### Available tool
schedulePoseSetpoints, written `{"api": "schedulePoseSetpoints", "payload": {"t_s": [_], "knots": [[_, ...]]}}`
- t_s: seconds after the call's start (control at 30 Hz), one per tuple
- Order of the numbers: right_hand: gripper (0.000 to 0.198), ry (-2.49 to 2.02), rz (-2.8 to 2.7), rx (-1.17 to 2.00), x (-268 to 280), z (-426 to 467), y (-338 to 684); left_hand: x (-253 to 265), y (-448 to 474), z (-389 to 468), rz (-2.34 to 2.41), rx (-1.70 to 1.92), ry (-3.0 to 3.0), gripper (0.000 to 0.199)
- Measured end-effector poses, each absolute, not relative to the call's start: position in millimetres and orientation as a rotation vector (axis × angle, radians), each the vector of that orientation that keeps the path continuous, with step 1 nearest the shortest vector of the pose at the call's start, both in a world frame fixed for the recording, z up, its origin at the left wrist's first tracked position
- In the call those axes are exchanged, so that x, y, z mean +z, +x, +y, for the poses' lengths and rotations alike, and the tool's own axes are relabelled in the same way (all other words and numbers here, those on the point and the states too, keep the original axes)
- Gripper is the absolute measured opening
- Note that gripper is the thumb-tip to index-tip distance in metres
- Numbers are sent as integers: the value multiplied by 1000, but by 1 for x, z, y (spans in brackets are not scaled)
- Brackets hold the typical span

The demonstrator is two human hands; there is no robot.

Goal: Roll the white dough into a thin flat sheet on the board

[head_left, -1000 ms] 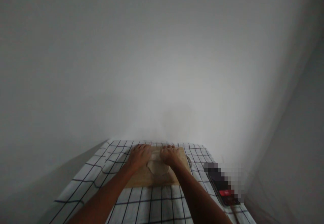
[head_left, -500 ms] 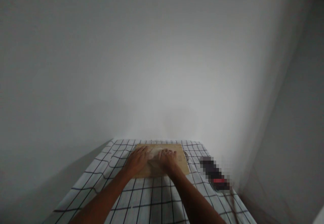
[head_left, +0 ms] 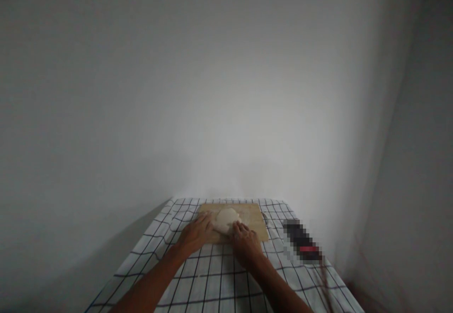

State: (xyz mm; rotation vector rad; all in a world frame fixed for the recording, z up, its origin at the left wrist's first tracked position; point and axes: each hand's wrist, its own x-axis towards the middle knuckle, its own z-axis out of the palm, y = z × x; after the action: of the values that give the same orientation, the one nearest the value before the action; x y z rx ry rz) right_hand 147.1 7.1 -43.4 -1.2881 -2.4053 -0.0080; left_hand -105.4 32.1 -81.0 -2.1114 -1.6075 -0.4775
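A pale, rounded lump of dough [head_left: 226, 220] lies on a light wooden board [head_left: 260, 213]. My left hand [head_left: 198, 231] reaches to the dough's left side, its fingers stretched out along the edge. On the near right edge, my right hand [head_left: 245, 242] has bent fingers that grip the dough. The undersides of both hands are hidden, so the thumbs cannot be made out. Faint white smears, like flour, show on the board around the lump.
A white tablecloth with dark checks [head_left: 212, 284] covers the table, which stands against a plain wall [head_left: 226, 91]. Right of the board lies a dark, pixel-blurred object [head_left: 300, 241] with a red band; a cord [head_left: 324, 282] runs from it. A small object, partly hidden, sits at the board's right edge.
My right hand has drawn back toward me, from the top of the dough to its near right edge. More of the dough now shows. The view has shifted slightly.
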Motion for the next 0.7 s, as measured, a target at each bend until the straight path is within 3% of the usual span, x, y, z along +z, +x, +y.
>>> {"api": "schedulePoseSetpoints", "payload": {"t_s": [0.17,0.7], "knots": [[45,-1289,-2417,-29,-41,7,147,-76,-95,31,-1601,-386,-2085,33],[41,-1322,-2328,33,-47,15,153,-41,-64,105,-1832,-306,-2283,53]]}}
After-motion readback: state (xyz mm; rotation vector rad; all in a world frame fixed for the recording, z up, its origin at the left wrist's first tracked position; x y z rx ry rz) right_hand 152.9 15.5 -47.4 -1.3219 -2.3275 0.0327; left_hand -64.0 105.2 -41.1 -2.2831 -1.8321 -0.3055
